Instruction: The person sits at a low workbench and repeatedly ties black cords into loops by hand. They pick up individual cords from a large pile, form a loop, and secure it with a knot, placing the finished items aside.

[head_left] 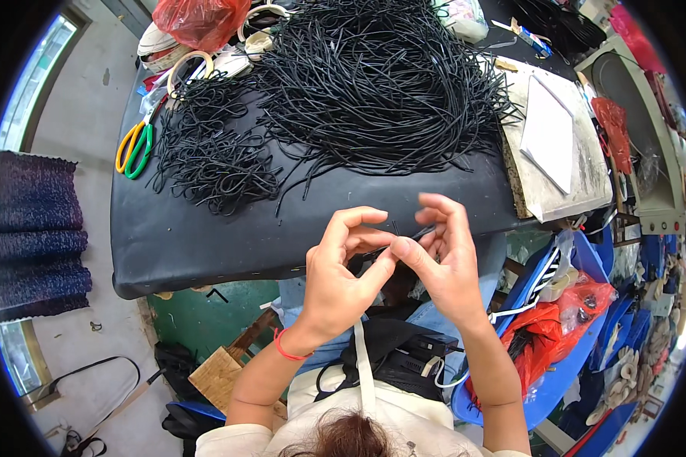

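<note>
Just off the near edge of the black padded table [198,247], my left hand [347,278] and my right hand [443,270] meet at the thumbs. A thin black cord [425,231] is pinched between the fingers of both; most of it is hidden by them. Its short end sticks up between the fingertips. Beyond my hands lies a big heap of long black cords [381,91], loose and tangled. To its left is a smaller pile of looped black cords [221,164].
Scissors with yellow and green handles [136,150] lie at the table's left edge. A worn board [587,186] with a white sheet [549,137] sits at the right. Below it, a blue bin [545,404] holds red plastic bags [545,327]. A wooden stool [221,381] stands lower left.
</note>
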A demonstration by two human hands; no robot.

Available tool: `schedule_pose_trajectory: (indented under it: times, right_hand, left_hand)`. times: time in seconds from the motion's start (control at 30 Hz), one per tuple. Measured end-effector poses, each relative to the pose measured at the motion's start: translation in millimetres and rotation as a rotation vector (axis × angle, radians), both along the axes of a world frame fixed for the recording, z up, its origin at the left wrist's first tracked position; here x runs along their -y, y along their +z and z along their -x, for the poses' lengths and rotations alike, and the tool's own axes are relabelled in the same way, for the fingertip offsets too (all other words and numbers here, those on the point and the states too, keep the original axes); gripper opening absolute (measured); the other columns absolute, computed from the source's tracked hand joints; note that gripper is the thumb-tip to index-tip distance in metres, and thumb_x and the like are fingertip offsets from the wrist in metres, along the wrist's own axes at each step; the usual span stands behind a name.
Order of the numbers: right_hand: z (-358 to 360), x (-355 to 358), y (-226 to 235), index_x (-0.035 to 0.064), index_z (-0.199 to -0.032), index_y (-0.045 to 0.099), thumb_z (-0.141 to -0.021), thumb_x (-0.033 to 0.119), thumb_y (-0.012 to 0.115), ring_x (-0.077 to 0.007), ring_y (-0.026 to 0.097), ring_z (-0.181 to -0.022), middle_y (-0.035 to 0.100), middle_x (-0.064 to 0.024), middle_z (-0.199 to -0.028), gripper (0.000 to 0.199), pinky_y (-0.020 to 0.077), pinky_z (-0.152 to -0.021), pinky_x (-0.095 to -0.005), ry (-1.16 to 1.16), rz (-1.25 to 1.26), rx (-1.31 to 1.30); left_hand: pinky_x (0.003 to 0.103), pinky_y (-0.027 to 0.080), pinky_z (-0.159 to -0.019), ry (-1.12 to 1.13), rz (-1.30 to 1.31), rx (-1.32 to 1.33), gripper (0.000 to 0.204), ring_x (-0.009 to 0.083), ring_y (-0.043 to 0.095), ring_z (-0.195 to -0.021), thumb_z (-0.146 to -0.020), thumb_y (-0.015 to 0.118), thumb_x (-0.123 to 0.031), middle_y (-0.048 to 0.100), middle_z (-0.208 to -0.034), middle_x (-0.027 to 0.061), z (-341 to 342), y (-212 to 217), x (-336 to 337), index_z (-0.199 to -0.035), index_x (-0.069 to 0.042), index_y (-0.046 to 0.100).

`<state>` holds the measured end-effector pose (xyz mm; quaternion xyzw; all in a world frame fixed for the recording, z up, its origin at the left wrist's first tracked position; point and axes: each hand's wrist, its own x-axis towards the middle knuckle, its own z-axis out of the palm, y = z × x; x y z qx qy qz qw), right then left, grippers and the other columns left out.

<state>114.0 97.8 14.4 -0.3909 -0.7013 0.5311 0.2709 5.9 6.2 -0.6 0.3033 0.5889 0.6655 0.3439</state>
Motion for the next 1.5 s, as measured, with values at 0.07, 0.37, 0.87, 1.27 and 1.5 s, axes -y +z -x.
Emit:
schedule_pose_trajectory:
  times: [0.07, 0.37, 0.87, 1.27, 1.5]
  right_hand:
    - [-3.4, -7.4, 0.9, 0.0050, -0.102, 0.059, -0.078, 0.017, 0.067, -0.0100, 0.051, -0.083, 0.057, -0.0045, -0.079, 0.028, 0.0407, -0.061, -0.0231, 0.163, -0.149, 0.061]
    - [-1.9, -10.3, -0.1, 0.0002, -0.085, 0.061, -0.084, 0.013, 0.063, -0.0026, 0.050, -0.069, 0.060, 0.0007, -0.076, 0.013, 0.0413, -0.063, -0.0185, 0.078, 0.463, -0.241]
    - [-18.9, -12.9, -2.2, 0.0024, -0.081, 0.059, -0.086, 0.018, 0.061, -0.0008, 0.045, -0.063, 0.054, 0.0046, -0.070, 0.016, 0.0352, -0.055, -0.0170, 0.205, 0.441, -0.197]
    - [-0.8, 3.0, -6.8, -0.0016, -0.078, 0.057, -0.078, 0.003, 0.066, -0.0083, 0.048, -0.052, 0.054, -0.0053, -0.067, 0.010, 0.0385, -0.046, -0.0224, -0.109, -0.277, -0.119]
    - [3.1, 4.2, -8.3, -0.0010, -0.076, 0.057, -0.078, 0.003, 0.066, -0.0096, 0.048, -0.050, 0.053, -0.0055, -0.066, 0.010, 0.0383, -0.045, -0.0242, -0.093, -0.431, -0.104]
  left_hand:
    - [0.028, 0.049, -0.076, -0.058, 0.055, -0.069, 0.041, 0.0150, 0.064, -0.081, -0.075, 0.063, -0.001, 0.065, -0.087, 0.0108, 3.1, -3.4, 1.9, -0.112, -0.002, 0.046]
    - [0.023, 0.048, -0.071, -0.243, 0.092, 0.226, 0.036, 0.0066, 0.056, -0.075, -0.079, 0.065, -0.004, 0.064, -0.091, 0.0074, 5.3, 4.1, 4.4, -0.113, 0.000, 0.052]
    - [0.020, 0.046, -0.059, -0.270, 0.149, 0.195, 0.016, 0.0057, 0.056, -0.067, -0.081, 0.066, -0.009, 0.062, -0.075, 0.0031, 1.9, 7.2, -3.6, -0.085, 0.001, 0.055]
    - [0.027, 0.043, -0.052, 0.256, 0.073, -0.923, 0.021, 0.0186, 0.054, -0.053, -0.072, 0.068, 0.001, 0.060, -0.073, 0.0075, -29.9, -3.3, -5.5, -0.091, 0.001, 0.059]
    - [0.033, 0.046, -0.059, 0.144, 0.130, -0.809, 0.016, 0.0266, 0.058, -0.065, -0.080, 0.062, -0.006, 0.061, -0.077, 0.0114, -24.9, -7.2, -7.2, -0.094, 0.000, 0.059]
